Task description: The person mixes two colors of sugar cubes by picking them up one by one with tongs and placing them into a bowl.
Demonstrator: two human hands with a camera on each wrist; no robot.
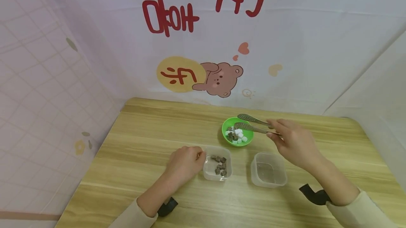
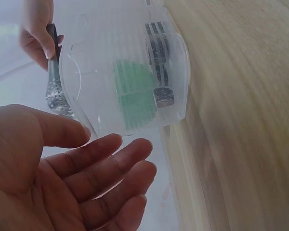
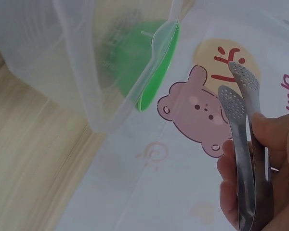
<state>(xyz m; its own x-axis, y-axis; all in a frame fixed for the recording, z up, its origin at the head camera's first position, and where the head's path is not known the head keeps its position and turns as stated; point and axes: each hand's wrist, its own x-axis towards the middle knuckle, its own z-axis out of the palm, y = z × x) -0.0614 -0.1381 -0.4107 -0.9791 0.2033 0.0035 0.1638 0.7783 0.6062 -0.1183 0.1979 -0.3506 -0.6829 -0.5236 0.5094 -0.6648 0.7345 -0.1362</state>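
My right hand [image 1: 296,143] grips metal tongs [image 1: 252,128] with perforated tips, held over a green bowl [image 1: 224,137]. The tong arms stand apart, and nothing shows between them in the right wrist view. White and brown cubes [image 1: 240,133] lie mixed in the bowl. At the left side of a clear plastic container [image 1: 209,176], my left hand [image 1: 186,162] has its fingertips against or very near the rim and wall. Loosely bent fingers [image 2: 130,185] show there in the left wrist view. Several brown cubes [image 1: 221,167] rest inside this container.
A second clear container [image 1: 269,178] with no cubes visible in it stands to the right, below my right hand. The wooden table [image 1: 142,125] meets a printed white cloth backdrop [image 1: 301,44] behind the bowl. Black straps [image 1: 314,195] sit at both wrists.
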